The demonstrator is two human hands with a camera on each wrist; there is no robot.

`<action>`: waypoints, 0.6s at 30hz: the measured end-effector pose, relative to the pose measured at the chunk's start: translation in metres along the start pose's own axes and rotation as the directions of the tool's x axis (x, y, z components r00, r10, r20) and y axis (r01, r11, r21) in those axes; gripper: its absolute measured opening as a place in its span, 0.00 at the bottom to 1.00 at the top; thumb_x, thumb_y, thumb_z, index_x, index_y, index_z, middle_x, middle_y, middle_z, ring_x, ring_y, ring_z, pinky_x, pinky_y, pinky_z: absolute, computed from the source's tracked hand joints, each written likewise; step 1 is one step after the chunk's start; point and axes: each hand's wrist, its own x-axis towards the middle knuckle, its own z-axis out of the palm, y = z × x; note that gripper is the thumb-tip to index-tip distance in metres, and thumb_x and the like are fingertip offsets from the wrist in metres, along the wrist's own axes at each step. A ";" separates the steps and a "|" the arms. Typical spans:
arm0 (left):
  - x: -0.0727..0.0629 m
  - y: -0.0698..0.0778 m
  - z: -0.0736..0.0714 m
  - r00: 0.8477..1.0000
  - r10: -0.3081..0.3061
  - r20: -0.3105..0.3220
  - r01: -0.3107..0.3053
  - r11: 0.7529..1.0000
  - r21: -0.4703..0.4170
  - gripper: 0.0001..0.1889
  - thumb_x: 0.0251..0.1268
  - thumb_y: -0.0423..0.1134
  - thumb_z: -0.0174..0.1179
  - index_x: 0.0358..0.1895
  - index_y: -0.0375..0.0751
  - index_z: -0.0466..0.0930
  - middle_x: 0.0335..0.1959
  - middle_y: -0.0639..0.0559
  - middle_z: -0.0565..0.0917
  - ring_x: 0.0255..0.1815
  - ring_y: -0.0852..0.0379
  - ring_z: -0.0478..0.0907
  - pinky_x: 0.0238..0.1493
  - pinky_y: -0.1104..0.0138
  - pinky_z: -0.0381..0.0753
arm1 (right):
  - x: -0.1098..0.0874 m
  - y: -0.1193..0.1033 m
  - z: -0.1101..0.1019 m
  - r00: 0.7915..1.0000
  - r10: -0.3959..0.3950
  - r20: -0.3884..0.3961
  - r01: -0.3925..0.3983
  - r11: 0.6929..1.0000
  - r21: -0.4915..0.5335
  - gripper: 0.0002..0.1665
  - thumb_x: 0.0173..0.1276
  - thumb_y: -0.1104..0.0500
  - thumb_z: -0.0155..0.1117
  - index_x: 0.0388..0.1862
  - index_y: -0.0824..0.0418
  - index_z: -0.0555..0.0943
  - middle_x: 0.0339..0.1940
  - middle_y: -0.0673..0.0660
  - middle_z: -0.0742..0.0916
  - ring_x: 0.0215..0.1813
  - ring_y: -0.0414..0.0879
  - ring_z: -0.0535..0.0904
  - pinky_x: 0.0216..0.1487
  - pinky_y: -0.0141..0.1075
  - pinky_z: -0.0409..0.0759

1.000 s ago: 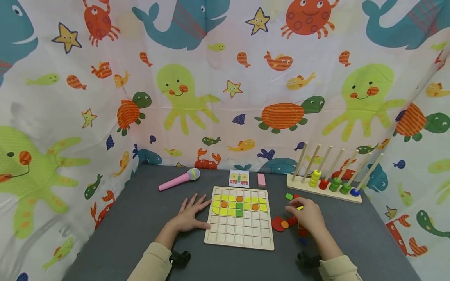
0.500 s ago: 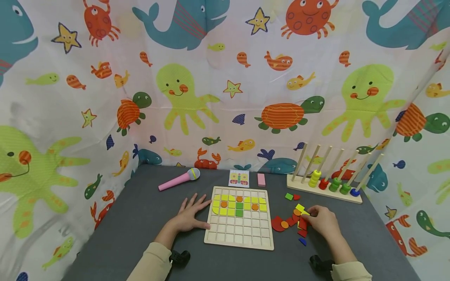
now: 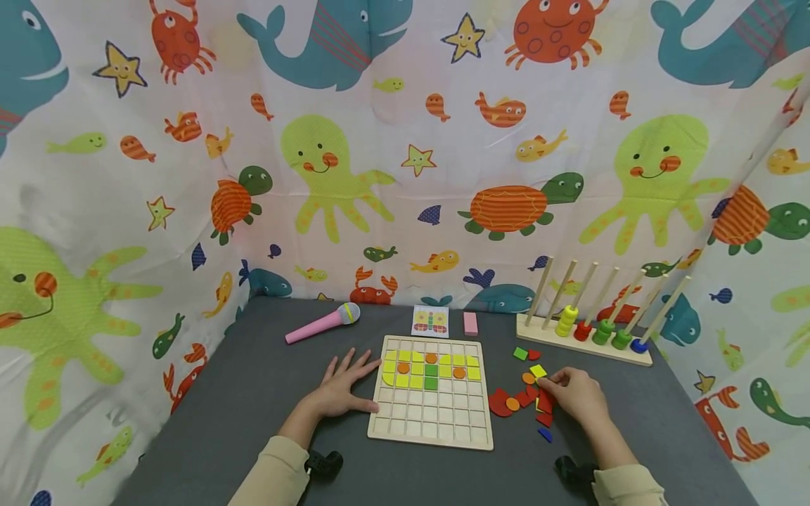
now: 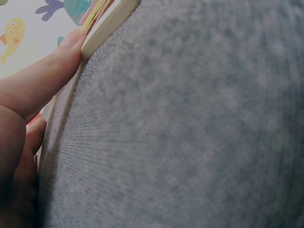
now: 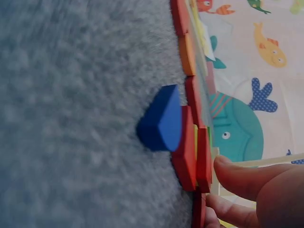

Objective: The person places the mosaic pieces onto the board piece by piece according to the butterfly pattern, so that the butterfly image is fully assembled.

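My left hand (image 3: 338, 390) lies with spread fingers at the left side of a wooden grid board (image 3: 429, 436); its thumb (image 4: 57, 66) touches the board's edge. Yellow, orange and green pieces fill part of the upper rows. To the right of the board, my right hand (image 3: 579, 397) reaches into a loose pile, its fingertips by a yellow square piece (image 3: 538, 371) and above red pieces (image 3: 545, 401). Whether a piece is pinched there is hidden. Around them lie orange round pieces (image 3: 512, 404), a large red curved piece (image 3: 498, 402) and a blue piece (image 5: 161, 121).
Behind the board are a butterfly pattern card (image 3: 430, 321), a pink block (image 3: 470, 324) and a pink toy microphone (image 3: 323, 324). A peg stand with colored rings (image 3: 585, 341) stands at the back right. A green square (image 3: 520, 353) lies beside a small red piece (image 3: 534, 355).
My right hand has moved right and nearer my body from the yellow piece it was at, then slightly back left. An orange round piece has shifted left in the pile. My left hand stays put.
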 end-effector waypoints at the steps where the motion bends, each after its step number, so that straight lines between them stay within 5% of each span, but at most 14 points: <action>1: 0.000 0.000 0.000 1.000 -0.002 0.003 0.002 1.000 0.001 0.54 0.49 0.71 0.69 0.81 0.61 0.56 0.85 0.52 0.47 0.84 0.41 0.28 0.76 0.39 0.20 | 0.000 -0.001 0.000 1.000 0.002 0.001 -0.002 1.000 -0.007 0.25 0.66 0.40 0.70 0.39 0.63 0.83 0.32 0.57 0.85 0.32 0.50 0.76 0.30 0.38 0.71; 12: -0.002 0.001 -0.002 1.000 -0.006 0.001 0.006 1.000 0.008 0.53 0.49 0.70 0.70 0.80 0.65 0.56 0.84 0.55 0.48 0.85 0.43 0.28 0.76 0.39 0.21 | 0.006 -0.010 0.002 0.997 0.070 0.027 -0.070 0.997 0.030 0.19 0.66 0.48 0.72 0.39 0.64 0.83 0.29 0.55 0.83 0.32 0.49 0.75 0.30 0.37 0.69; 18: -0.001 -0.002 0.000 1.000 0.011 -0.007 -0.012 1.000 -0.003 0.55 0.48 0.72 0.69 0.81 0.62 0.56 0.84 0.51 0.48 0.84 0.40 0.28 0.76 0.38 0.20 | 0.003 -0.023 0.000 0.999 0.004 0.033 -0.007 0.996 0.087 0.17 0.67 0.50 0.72 0.38 0.64 0.80 0.28 0.56 0.79 0.31 0.49 0.73 0.29 0.37 0.68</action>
